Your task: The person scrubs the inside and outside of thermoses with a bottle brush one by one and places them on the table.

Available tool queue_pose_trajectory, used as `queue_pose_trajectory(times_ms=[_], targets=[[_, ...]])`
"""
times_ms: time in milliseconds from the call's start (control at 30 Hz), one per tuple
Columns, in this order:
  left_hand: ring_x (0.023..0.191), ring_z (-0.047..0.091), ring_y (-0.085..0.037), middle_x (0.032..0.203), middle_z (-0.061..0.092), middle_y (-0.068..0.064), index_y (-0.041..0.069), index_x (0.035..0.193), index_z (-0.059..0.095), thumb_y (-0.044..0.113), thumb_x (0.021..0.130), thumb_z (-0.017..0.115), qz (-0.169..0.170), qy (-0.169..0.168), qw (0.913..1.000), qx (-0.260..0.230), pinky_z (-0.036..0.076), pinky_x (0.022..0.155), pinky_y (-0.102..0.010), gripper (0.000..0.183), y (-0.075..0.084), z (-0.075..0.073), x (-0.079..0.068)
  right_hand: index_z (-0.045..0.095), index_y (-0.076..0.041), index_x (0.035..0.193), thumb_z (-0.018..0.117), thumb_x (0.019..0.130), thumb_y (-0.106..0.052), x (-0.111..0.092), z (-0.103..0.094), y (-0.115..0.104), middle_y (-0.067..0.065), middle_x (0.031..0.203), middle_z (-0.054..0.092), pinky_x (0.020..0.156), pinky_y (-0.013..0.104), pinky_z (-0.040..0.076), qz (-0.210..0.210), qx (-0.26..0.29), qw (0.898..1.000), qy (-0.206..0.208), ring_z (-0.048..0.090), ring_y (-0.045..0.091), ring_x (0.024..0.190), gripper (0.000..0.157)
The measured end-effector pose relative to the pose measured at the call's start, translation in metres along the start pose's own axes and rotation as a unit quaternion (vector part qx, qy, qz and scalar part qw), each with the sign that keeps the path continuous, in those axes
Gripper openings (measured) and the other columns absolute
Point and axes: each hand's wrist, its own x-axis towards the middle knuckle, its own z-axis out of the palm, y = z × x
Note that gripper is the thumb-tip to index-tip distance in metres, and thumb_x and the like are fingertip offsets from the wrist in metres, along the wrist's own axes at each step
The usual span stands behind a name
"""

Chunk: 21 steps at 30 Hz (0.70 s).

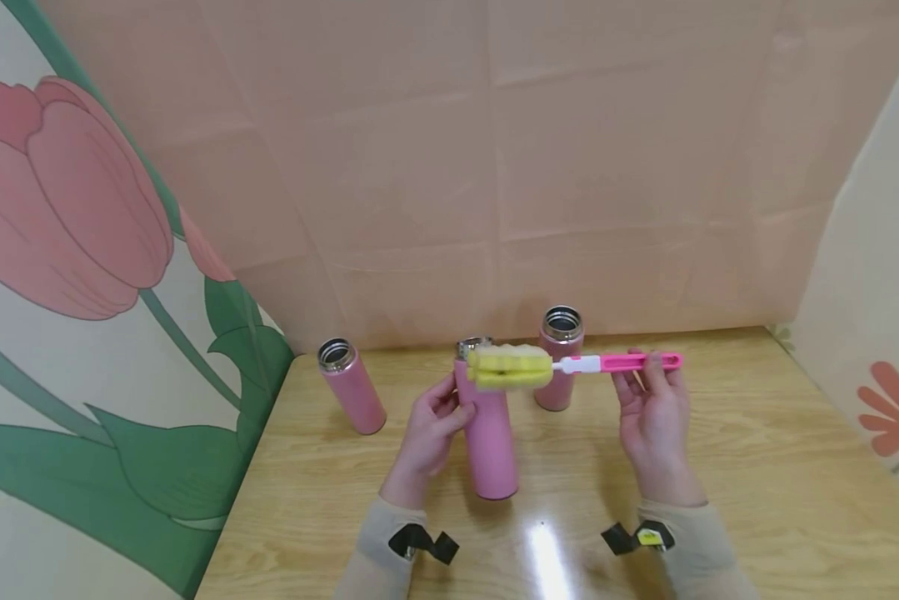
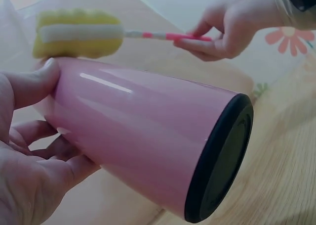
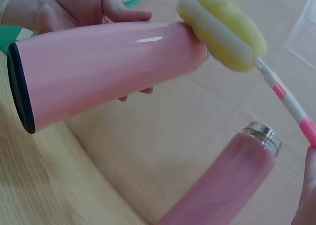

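My left hand (image 1: 429, 429) grips a pink thermos bottle (image 1: 490, 446) near its neck, fingers and thumb around the side. Its dark base (image 2: 219, 160) faces the left wrist camera. In my right hand (image 1: 655, 417) is a bottle brush, its pink handle (image 1: 636, 362) pinched between thumb and fingers. The yellow and white sponge head (image 1: 511, 367) lies across the upper end of the held bottle, partly hiding its steel rim. In the right wrist view, the sponge (image 3: 222, 29) is beside the bottle's mouth end, outside it.
Two more open pink bottles stand on the wooden table (image 1: 756, 467): one at the left (image 1: 353, 387), one behind the brush (image 1: 556, 387). A peach sheet (image 1: 539, 167) hangs behind. Flower-printed panels rise at the left (image 1: 67, 208) and right (image 1: 891, 333).
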Motion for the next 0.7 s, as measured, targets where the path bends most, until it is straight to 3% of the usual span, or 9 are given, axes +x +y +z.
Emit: queue_pose_trajectory(times_ms=[133, 267, 433, 600, 700], targets=[[0.125, 0.061, -0.020, 0.150, 0.056, -0.021, -0.012, 0.159, 0.038, -0.006, 0.097, 0.065, -0.001, -0.002, 1.0000, -0.005, 0.055, 0.102, -0.029, 0.067, 0.001, -0.002, 0.000, 0.057, -0.006, 0.112, 0.067, 0.105, -0.013, 0.002, -0.002, 0.000, 0.012, 0.108, 0.070, 0.090, 0.035, 0.062, 0.013, -0.018, 0.999, -0.023, 0.074, 0.025, 0.089, 0.015], [0.110, 0.063, -0.015, 0.130, 0.064, -0.010, -0.016, 0.157, 0.037, -0.012, 0.094, 0.059, 0.008, 0.005, 0.9997, -0.023, 0.057, 0.090, -0.025, 0.066, 0.000, -0.002, 0.001, 0.055, -0.004, 0.114, 0.064, 0.107, -0.012, 0.004, -0.004, 0.001, 0.012, 0.104, 0.072, 0.088, 0.035, 0.063, 0.016, -0.041, 0.998, -0.051, 0.074, 0.025, 0.087, 0.013], [0.102, 0.062, -0.013, 0.122, 0.065, -0.006, -0.017, 0.156, 0.036, -0.012, 0.093, 0.057, 0.015, 0.014, 0.9990, -0.039, 0.056, 0.081, -0.024, 0.066, 0.002, -0.003, 0.000, 0.059, -0.003, 0.111, 0.058, 0.110, -0.010, 0.005, -0.009, 0.001, 0.013, 0.103, 0.073, 0.087, 0.036, 0.063, 0.024, -0.061, 0.995, -0.070, 0.075, 0.025, 0.086, 0.007], [0.101, 0.063, -0.014, 0.124, 0.064, -0.008, -0.014, 0.156, 0.041, -0.007, 0.099, 0.060, 0.019, 0.024, 0.9983, -0.050, 0.057, 0.079, -0.024, 0.061, 0.005, -0.004, 0.000, 0.060, -0.005, 0.107, 0.061, 0.109, -0.011, 0.007, -0.011, 0.000, 0.012, 0.101, 0.074, 0.086, 0.035, 0.064, 0.032, -0.088, 0.992, -0.083, 0.075, 0.023, 0.087, 0.006], [0.108, 0.066, -0.018, 0.130, 0.063, -0.009, -0.012, 0.156, 0.043, -0.006, 0.099, 0.062, 0.024, 0.037, 0.9976, -0.053, 0.059, 0.085, -0.027, 0.060, 0.007, -0.005, 0.001, 0.061, -0.005, 0.105, 0.060, 0.110, -0.009, 0.009, -0.012, 0.000, 0.011, 0.100, 0.074, 0.085, 0.035, 0.064, 0.036, -0.110, 0.988, -0.098, 0.076, 0.023, 0.088, 0.006]])
